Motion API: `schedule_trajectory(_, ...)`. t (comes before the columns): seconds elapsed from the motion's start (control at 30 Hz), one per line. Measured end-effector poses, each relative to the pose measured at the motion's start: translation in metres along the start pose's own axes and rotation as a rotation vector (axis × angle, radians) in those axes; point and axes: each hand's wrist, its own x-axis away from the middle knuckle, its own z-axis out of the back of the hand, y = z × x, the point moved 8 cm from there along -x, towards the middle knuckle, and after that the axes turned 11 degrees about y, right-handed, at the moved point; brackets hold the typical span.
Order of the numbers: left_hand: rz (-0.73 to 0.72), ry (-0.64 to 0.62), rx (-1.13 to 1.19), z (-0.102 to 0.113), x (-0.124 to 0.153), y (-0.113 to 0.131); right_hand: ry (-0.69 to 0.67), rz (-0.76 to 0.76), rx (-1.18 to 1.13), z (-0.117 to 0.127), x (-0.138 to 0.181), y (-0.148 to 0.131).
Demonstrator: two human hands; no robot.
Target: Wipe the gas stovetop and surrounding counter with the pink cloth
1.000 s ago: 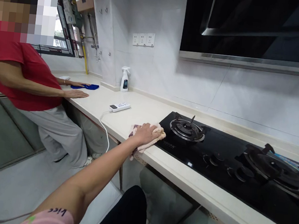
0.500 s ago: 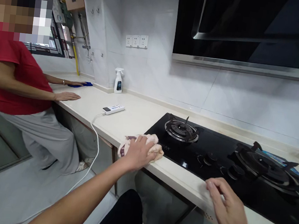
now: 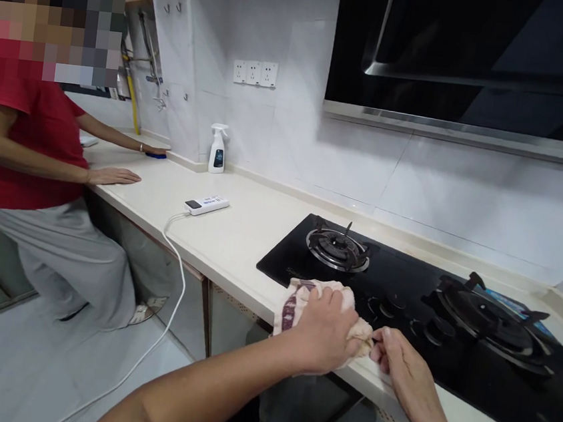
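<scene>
At the left stood a person point(image 3: 41, 145) in a red shirt point(image 3: 49, 146) and grey trousers point(image 3: 75, 263), a pale shoe point(image 3: 141, 315) on the grey floor point(image 3: 18, 364). A blue cloth point(image 3: 156, 155) lay at the far left. Right of it, a white spray bottle point(image 3: 218, 150) stood upright near the wall point(image 3: 279, 137). Nearer lay a white power strip point(image 3: 208, 206), its cord point(image 3: 179, 287) trailing down toward the near left. Three sockets point(image 3: 254, 73) sat side by side on the wall, above and right of the bottle. Farther left were hooks point(image 3: 179, 7) and a yellow pipe point(image 3: 132, 103). A black hood point(image 3: 428, 58) hung at the far right.
</scene>
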Motion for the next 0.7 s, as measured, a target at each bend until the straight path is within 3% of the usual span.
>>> schedule_trajectory(0.17, -0.037, 0.003, 0.092, -0.013, -0.013, 0.015, 0.167, -0.069, -0.046, 0.013, 0.010, 0.010)
schedule_trajectory(0.33, 0.001, 0.036, 0.245, -0.003, 0.004, -0.004, 0.105, -0.074, -0.070, 0.016, 0.013, 0.021)
schedule_trajectory(0.5, 0.063, 0.038, 0.325, 0.020, 0.023, -0.044, 0.076, -0.081, -0.044, 0.014, 0.015, 0.020)
schedule_trajectory(0.7, 0.241, 0.049, 0.232, 0.053, 0.042, -0.124, 0.151, -0.093, -0.030, 0.016, 0.027, 0.001)
